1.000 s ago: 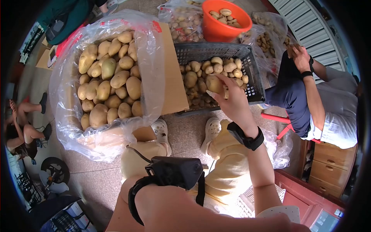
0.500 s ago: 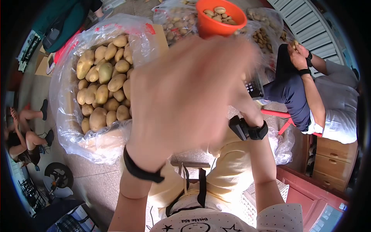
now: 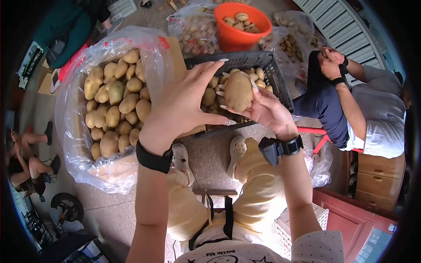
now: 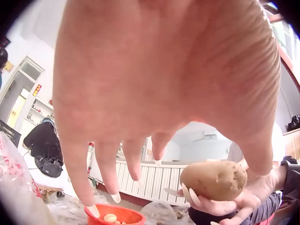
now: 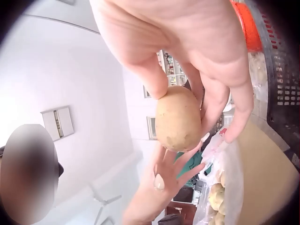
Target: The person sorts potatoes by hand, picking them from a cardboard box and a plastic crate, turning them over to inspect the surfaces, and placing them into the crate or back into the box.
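A large tan potato (image 3: 238,92) is in my right hand (image 3: 274,111), raised over the black plastic crate (image 3: 283,81). My right thumb and fingers grip it from its sides, as the right wrist view also shows for the potato (image 5: 178,119). Just left of it, my left hand (image 3: 177,105) is spread with thumb and fingers apart and nothing in its grasp. The left wrist view has the left palm (image 4: 159,79) over straight fingers, with the potato (image 4: 215,180) beyond the thumb side. Smaller potatoes (image 3: 258,74) lie in the crate, partly hidden by my hands.
Left of the crate stands a plastic-lined box (image 3: 72,127) full of potatoes. An orange bucket (image 3: 239,39) and clear bags (image 3: 193,33) of potatoes stand behind. A seated person (image 3: 372,105) is at the right, another person (image 3: 33,162) at the far left.
My left hand has come up from near my lap, across the view, to beside the potato. My right hand has turned over and lifted its potato from above the crate's contents.
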Action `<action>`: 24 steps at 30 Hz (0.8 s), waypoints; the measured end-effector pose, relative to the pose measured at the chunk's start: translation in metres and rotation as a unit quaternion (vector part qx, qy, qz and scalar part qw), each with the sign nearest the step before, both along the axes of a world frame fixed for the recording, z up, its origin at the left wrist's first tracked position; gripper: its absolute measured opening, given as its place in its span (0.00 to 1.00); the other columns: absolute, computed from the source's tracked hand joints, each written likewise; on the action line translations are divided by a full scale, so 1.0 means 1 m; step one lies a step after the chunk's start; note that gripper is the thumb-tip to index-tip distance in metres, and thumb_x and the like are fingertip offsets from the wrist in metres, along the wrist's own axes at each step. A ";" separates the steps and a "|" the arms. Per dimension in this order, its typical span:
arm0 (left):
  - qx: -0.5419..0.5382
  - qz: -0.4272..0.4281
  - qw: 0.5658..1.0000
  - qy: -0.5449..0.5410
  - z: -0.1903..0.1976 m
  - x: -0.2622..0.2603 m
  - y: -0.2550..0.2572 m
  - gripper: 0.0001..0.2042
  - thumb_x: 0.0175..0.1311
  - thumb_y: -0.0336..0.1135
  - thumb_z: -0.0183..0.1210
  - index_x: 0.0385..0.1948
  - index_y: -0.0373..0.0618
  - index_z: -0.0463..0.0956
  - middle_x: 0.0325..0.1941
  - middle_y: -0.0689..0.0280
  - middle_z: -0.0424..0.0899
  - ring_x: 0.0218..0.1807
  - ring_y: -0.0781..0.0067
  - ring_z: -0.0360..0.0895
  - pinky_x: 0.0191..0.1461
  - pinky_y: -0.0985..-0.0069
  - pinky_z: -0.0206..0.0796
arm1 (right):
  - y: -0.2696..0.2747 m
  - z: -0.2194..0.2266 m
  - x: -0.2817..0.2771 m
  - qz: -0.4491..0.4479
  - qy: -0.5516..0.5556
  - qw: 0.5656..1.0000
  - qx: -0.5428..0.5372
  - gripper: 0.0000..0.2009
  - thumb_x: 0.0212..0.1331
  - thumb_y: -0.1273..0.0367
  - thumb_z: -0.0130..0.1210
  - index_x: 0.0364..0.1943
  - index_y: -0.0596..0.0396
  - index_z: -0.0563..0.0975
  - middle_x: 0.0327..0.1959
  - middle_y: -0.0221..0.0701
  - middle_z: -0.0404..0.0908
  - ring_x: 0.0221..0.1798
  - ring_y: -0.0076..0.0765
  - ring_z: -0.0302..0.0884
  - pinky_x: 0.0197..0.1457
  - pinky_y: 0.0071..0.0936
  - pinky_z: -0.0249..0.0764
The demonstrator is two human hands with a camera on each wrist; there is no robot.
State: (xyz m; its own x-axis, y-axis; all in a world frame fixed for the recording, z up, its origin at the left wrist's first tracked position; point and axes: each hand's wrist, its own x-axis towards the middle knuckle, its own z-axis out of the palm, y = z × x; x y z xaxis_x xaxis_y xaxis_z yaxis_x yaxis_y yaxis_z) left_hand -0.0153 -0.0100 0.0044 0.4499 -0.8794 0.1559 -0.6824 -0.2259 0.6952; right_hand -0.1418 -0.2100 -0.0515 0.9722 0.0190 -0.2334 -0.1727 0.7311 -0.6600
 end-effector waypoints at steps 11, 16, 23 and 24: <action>-0.045 -0.028 0.999 0.002 -0.002 -0.003 -0.013 0.43 0.38 0.38 0.74 0.62 0.44 0.61 0.62 0.54 0.68 0.63 0.54 0.67 0.65 0.66 0.60 | 0.015 0.003 0.001 0.032 -0.039 0.998 0.033 0.28 0.64 0.59 0.53 0.62 0.61 0.62 0.61 0.41 0.68 0.63 0.41 0.67 0.68 0.42 0.63; -0.058 -0.018 0.998 0.001 -0.003 -0.003 -0.013 0.42 0.37 0.36 0.74 0.60 0.43 0.62 0.59 0.54 0.71 0.62 0.54 0.68 0.64 0.66 0.61 | 0.015 0.003 0.000 0.024 -0.044 0.998 0.037 0.27 0.64 0.59 0.53 0.61 0.61 0.63 0.61 0.41 0.67 0.64 0.41 0.66 0.68 0.42 0.63; -0.038 0.016 0.999 0.020 0.008 0.000 -0.006 0.38 0.38 0.33 0.72 0.57 0.45 0.62 0.50 0.53 0.76 0.54 0.51 0.74 0.56 0.65 0.66 | 0.019 0.011 0.004 -0.006 -0.023 0.989 -0.143 0.24 0.67 0.59 0.49 0.61 0.61 0.66 0.58 0.37 0.73 0.60 0.31 0.71 0.64 0.33 0.67; -0.033 0.022 0.999 0.002 0.007 0.002 -0.005 0.37 0.39 0.32 0.71 0.56 0.45 0.62 0.49 0.53 0.77 0.53 0.50 0.75 0.55 0.64 0.67 | 0.020 0.010 0.006 -0.024 -0.008 0.980 -0.195 0.23 0.67 0.59 0.49 0.60 0.60 0.68 0.56 0.36 0.75 0.59 0.29 0.72 0.63 0.30 0.68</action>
State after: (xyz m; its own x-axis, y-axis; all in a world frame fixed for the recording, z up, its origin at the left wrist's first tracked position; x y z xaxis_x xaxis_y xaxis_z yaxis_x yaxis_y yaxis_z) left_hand -0.0132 -0.0154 0.0114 0.4892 -0.8461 0.2116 -0.6698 -0.2091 0.7125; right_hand -0.1363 -0.1904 -0.0417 0.9737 -0.1137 -0.1977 -0.1314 0.4288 -0.8938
